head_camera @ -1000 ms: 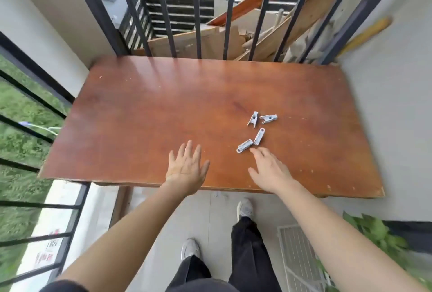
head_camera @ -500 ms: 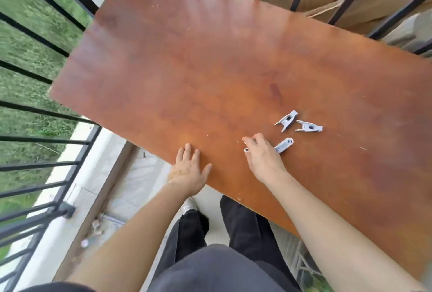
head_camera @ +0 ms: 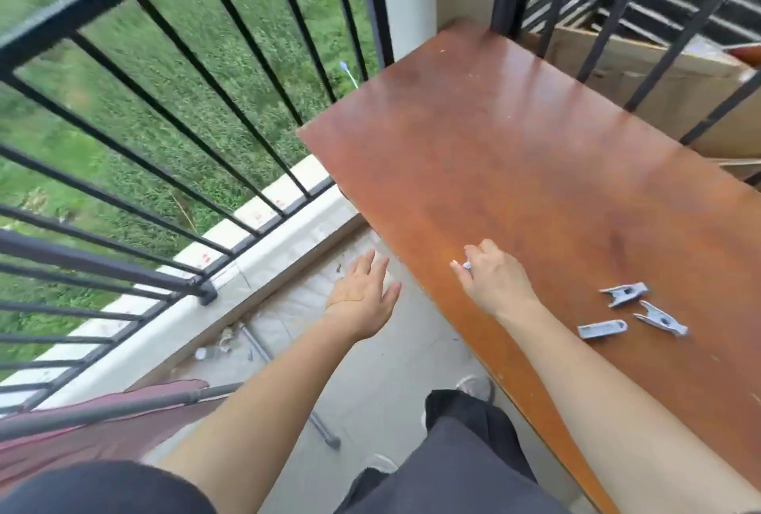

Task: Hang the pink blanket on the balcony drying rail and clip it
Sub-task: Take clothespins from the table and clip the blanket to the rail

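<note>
Wooden table (head_camera: 514, 151), three grey clips (head_camera: 624, 293) on it

Three pale grey plastic clothes pegs (head_camera: 624, 294) lie on the one reddish-brown wooden worktop (head_camera: 494, 143); a fourth peg (head_camera: 466, 265) shows only as a pale tip pinched in the right hand (head_camera: 496, 283). Two hands in all, the left hand (head_camera: 362, 299) holding nothing. One pink blanket (head_camera: 103, 437), one grey metal drying rail (head_camera: 123, 410), two white shoes (head_camera: 473, 384).
</note>
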